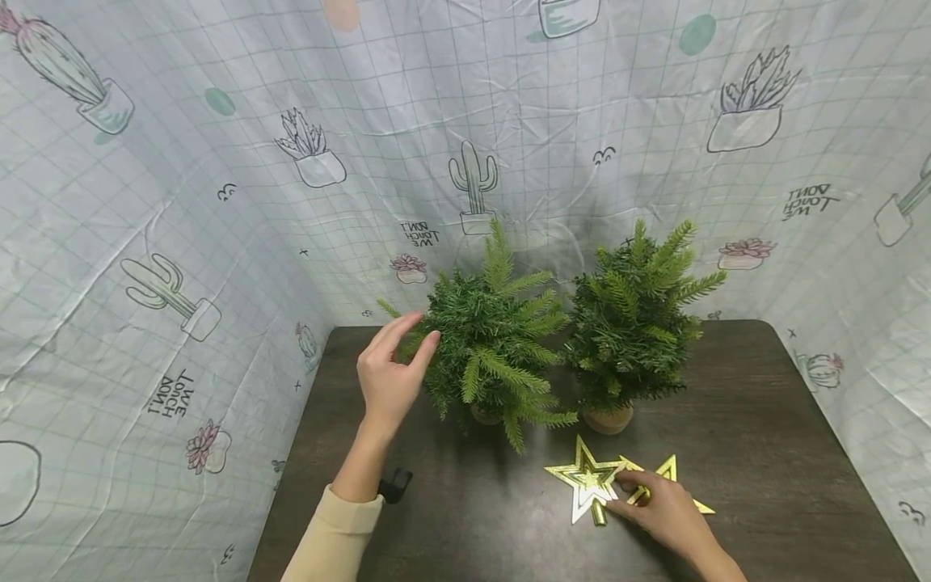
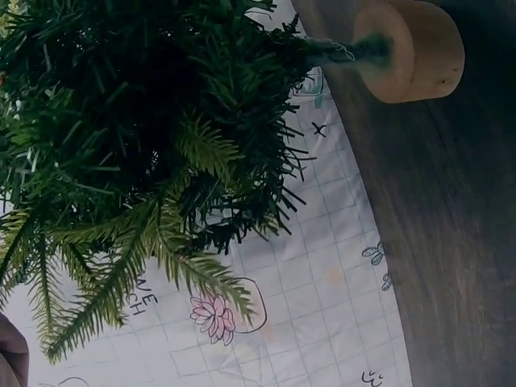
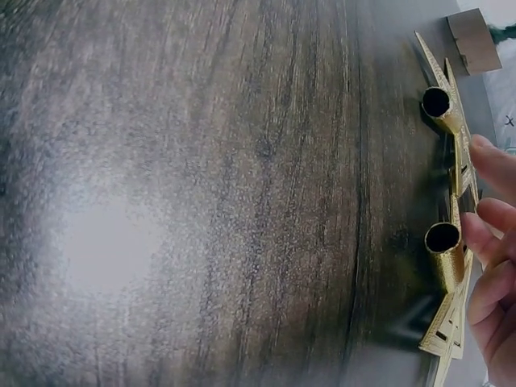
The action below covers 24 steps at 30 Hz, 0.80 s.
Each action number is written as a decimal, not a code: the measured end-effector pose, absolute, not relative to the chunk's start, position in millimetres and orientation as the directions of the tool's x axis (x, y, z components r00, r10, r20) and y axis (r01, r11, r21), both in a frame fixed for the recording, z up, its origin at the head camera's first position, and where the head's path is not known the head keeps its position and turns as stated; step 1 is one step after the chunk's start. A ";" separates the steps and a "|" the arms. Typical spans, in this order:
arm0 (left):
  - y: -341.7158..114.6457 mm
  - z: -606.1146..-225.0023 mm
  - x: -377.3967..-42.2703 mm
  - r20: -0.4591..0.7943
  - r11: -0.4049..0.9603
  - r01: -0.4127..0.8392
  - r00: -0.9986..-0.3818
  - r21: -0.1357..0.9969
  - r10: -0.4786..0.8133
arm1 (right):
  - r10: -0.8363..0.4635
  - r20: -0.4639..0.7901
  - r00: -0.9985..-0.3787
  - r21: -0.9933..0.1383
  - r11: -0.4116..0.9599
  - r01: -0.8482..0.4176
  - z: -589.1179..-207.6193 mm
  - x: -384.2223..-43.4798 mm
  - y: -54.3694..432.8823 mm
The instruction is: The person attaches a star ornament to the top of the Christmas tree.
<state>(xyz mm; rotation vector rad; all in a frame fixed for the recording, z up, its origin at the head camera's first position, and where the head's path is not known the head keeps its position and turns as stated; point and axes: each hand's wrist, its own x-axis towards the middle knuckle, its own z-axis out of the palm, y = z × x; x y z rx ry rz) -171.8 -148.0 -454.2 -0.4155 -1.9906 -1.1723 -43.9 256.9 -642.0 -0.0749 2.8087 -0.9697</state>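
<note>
In the head view, illumination is bright, diffuse and even across the curtain [image 1: 407, 89]. Shadow darkens the undersides of the trees [image 1: 494, 347]; a soft sheen lies on the near part of the table [image 1: 502, 525], and the left star [image 1: 589, 478] reflects white at its near points. The left wrist view is dim and cool, its inner foliage [image 2: 161, 97] nearly black. In the right wrist view, strong, grainy glare whitens the near tabletop.

Stars [image 1: 590, 480] glossy, perhaps plastic; tabletop [image 1: 771, 453] wood-grained, faintly sheeny.
</note>
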 end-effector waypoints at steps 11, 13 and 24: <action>-144.8 -454.7 -177.4 0.723 0.548 0.559 -0.678 0.622 -0.129 | -0.128 -0.143 -0.981 -0.617 0.787 -0.013 -644.3 -43.9 254.1; -143.7 -453.8 -177.9 0.722 0.550 0.555 -0.678 0.624 -0.136 | -0.135 -0.140 -0.981 -0.614 0.789 -0.021 -643.7 -44.1 253.0; -139.5 -454.8 -181.1 0.694 0.566 0.506 -0.700 0.650 -0.171 | -0.171 -0.152 -0.973 -0.590 0.806 -0.049 -644.6 -44.5 251.5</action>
